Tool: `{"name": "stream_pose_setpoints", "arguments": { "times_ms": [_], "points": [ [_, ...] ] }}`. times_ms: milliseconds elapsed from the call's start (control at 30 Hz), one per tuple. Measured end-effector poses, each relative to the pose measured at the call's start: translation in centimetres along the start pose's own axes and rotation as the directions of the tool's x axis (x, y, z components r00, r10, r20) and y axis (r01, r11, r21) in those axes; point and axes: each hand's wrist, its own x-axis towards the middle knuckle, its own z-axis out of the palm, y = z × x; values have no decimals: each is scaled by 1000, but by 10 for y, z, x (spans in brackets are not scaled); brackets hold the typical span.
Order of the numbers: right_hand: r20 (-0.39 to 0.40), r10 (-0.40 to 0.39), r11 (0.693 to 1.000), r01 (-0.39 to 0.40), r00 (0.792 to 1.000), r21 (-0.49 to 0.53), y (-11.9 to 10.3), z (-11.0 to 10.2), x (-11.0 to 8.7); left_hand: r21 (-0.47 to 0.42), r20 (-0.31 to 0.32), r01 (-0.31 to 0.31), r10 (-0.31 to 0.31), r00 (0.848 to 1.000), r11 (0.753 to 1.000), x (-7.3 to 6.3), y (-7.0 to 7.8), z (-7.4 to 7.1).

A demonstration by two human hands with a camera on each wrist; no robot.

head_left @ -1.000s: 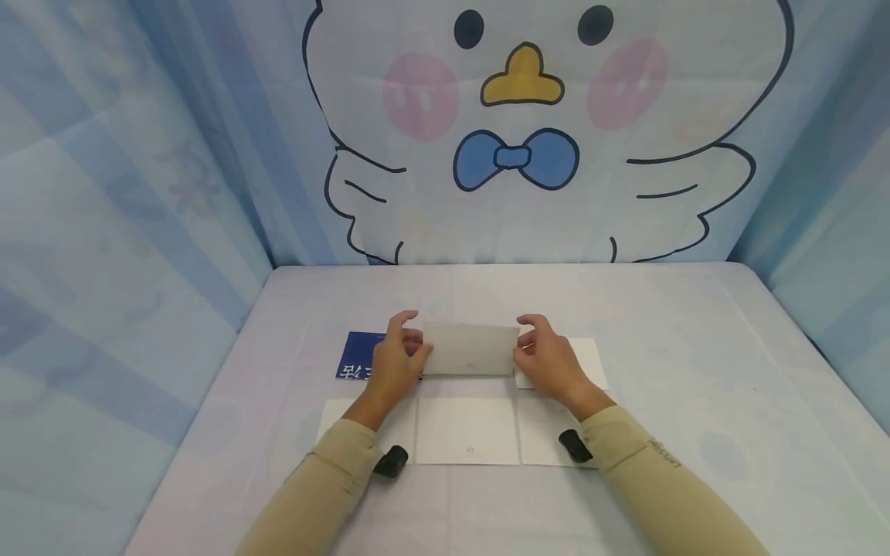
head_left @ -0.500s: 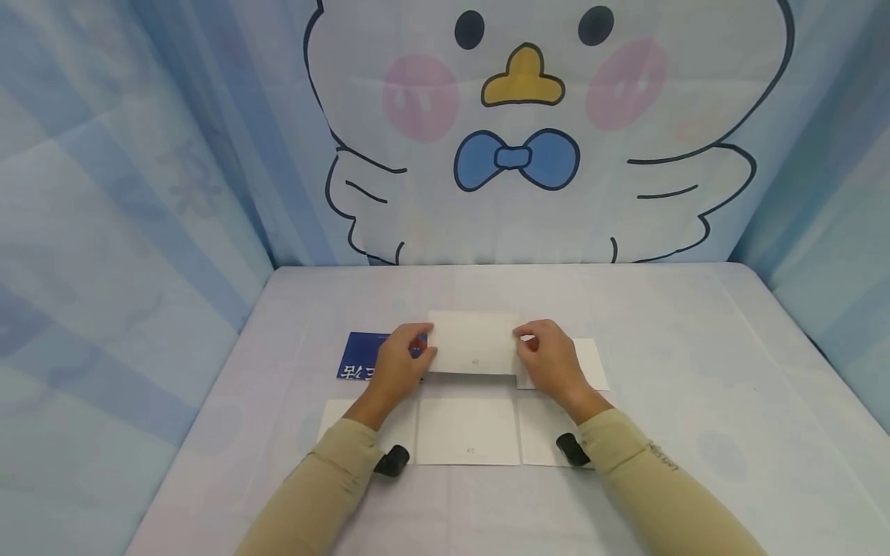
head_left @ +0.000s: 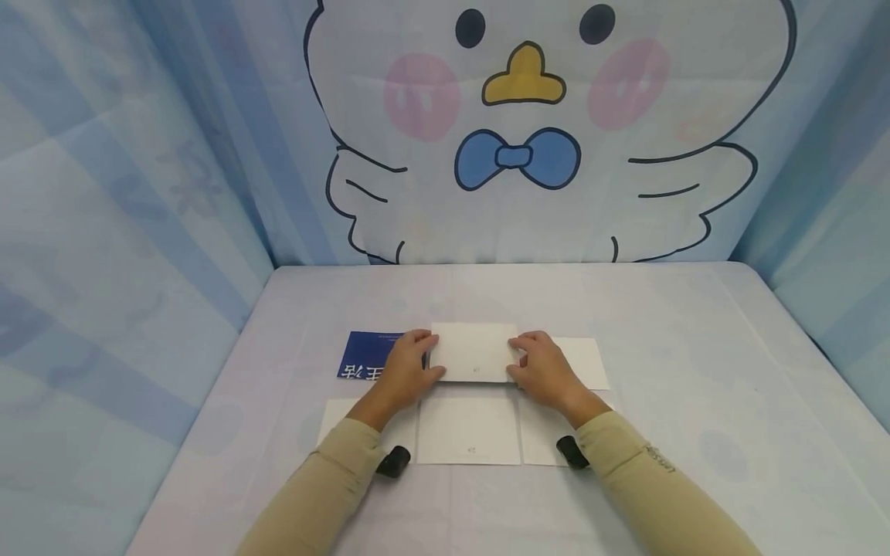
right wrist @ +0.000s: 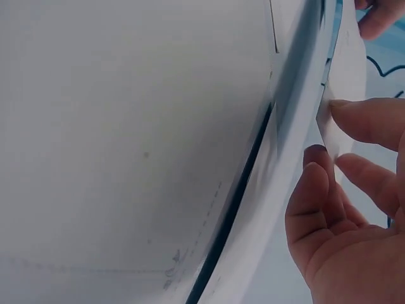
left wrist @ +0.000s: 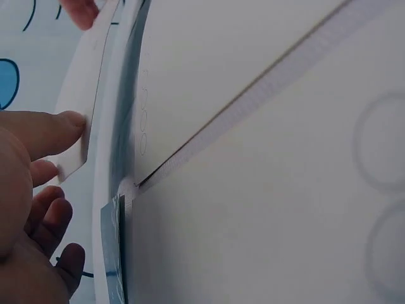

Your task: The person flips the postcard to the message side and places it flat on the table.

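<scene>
A white card with a tiny mark near its front edge is raised off the table in the back row. My left hand pinches its left edge between thumb and fingers, and my right hand pinches the right edge. From the left wrist, the thumb lies on the card's face; the right wrist view likewise has the thumb over the card. Beside my left hand lies a dark blue card with white characters, partly covered by that hand. Another white card lies partly behind my right hand.
Nearer me is a front row of white cards: a middle one, a left one and a right one, the outer two partly under my arms. A pale cloth covers the table. A printed curtain hangs behind.
The held card has gone from steeply tilted, to raised and facing me, to lower and a little nearer. Both hands came down slightly with it, and the left shifted right.
</scene>
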Motion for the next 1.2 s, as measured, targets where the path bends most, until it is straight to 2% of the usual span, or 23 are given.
{"name": "stream_pose_setpoints", "arguments": {
  "times_ms": [133, 300, 533, 900, 1200],
  "points": [
    [18, 5, 999, -5, 1000, -37, 0, 2, 0, 108, 29, -26, 23, 999, 994, 0, -2, 2],
    [47, 15, 997, -12, 999, -71, -1, 5, 1, 171, 52, -31, 22, 998, 985, 0, -6, 4],
    [66, 4, 994, 4, 998, -110, -4, 10, 3, 202, 72, -40, 26, 997, 979, 0, -10, 4],
    [82, 18, 990, -6, 996, -144, -8, 13, 5, 231, 105, -4, -21, 994, 973, 0, -8, 3],
    [83, 18, 989, -5, 996, -147, -9, 14, 6, 246, 110, -13, -15, 994, 969, -1, -8, 1]
  ]
}}
